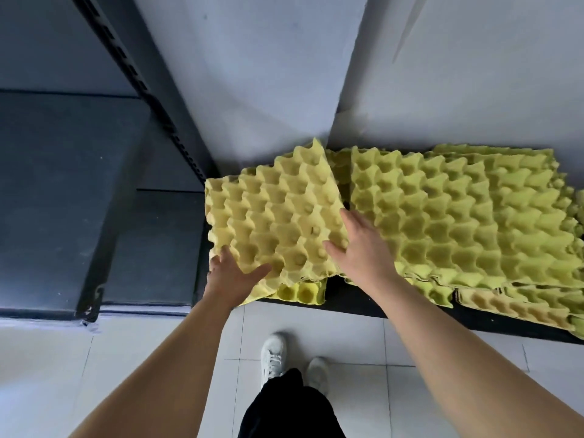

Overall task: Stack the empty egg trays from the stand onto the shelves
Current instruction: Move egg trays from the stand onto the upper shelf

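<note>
While both hands hold it by its near edge, one yellow egg tray (278, 216) sits tilted above the left end of the low black stand (354, 300), its far corner raised toward the wall (252, 58) and its cups facing up. The left hand (232, 276) grips the near-left corner, with the thumb lying across the top of the tray and the other fingers curled at its edge. The right hand (363, 248) grips the right side near the front corner. Its thumb presses on the top surface and its fingers run along the edge, though how far they wrap underneath cannot be seen.

Just below the held tray another yellow tray (300, 290) shows at the front of the stand. To the right, a wide stack of egg trays (458, 216) covers the rest of the stand, loosely overlapped and slightly askew, with a browner tray (505, 306) showing at the bottom front.

To the left stands a dark metal shelving unit — its slotted upright (142, 83) runs diagonally through the view, just beside the held tray's far-left corner. A dark upper shelf (63, 147) and a lower shelf (151, 248) lie to the left of the tray, apart from it.

Below, on the white tiled floor (158, 358), the person's white shoes (273, 352) and black trousers (284, 406) are in view — near the front edge of the stand.
</note>
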Available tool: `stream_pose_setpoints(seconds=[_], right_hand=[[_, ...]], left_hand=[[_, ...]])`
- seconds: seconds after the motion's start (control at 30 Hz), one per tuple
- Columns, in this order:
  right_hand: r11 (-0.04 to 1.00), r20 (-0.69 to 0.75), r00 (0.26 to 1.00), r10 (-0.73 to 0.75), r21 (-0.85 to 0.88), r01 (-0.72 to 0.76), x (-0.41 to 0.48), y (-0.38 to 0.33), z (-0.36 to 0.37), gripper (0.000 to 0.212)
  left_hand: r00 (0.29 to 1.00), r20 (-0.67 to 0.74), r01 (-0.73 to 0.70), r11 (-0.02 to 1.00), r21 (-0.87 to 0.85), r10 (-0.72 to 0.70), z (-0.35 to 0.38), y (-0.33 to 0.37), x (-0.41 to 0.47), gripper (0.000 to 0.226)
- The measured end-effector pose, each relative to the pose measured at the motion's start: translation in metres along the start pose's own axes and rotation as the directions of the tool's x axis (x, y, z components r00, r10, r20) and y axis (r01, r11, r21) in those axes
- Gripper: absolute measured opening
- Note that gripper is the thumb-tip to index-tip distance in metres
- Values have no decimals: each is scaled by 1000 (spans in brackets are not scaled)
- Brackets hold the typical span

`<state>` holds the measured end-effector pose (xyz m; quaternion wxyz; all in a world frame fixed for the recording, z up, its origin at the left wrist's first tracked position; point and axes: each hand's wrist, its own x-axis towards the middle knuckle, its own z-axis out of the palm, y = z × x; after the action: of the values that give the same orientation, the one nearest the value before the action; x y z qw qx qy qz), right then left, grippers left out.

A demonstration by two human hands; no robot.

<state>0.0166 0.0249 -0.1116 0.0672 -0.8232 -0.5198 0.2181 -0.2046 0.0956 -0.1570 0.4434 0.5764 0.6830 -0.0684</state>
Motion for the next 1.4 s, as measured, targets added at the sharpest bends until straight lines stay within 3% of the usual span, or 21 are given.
stream_pose_setpoints(seconds=[0.23,0.4,0.5,0.7,0.97,1.2,1.4], right_hand=[[999,38,998,39,18,-40,10,0,19,85],[996,-27,998,58,74,-56,9,-4,21,87],[993,-60,996,59,102,-52,7,-10,14,88],[985,-119,990,73,164,-53,-10,-21,-21,89],[988,-236,971,25,156,12,-57,-21,-93,88],[987,-288,954,-81,108,116,-117,-24,-156,87],[960,-390,899,-199,108,259,-176,-48,-212,84]], left_hand=[[997,14,83,985,-153,-82,11,-8,18,111],[991,-41,118,972,-201,-129,6,-8,19,97],[985,-105,112,970,-214,-137,-4,-3,7,100],[977,-214,-64,975,-214,17,-32,15,-37,96],[922,-343,-220,971,-90,177,-49,43,-117,126],[817,-515,-313,950,-19,259,-62,54,-212,135],[640,-699,-403,914,49,319,-98,55,-300,138]])
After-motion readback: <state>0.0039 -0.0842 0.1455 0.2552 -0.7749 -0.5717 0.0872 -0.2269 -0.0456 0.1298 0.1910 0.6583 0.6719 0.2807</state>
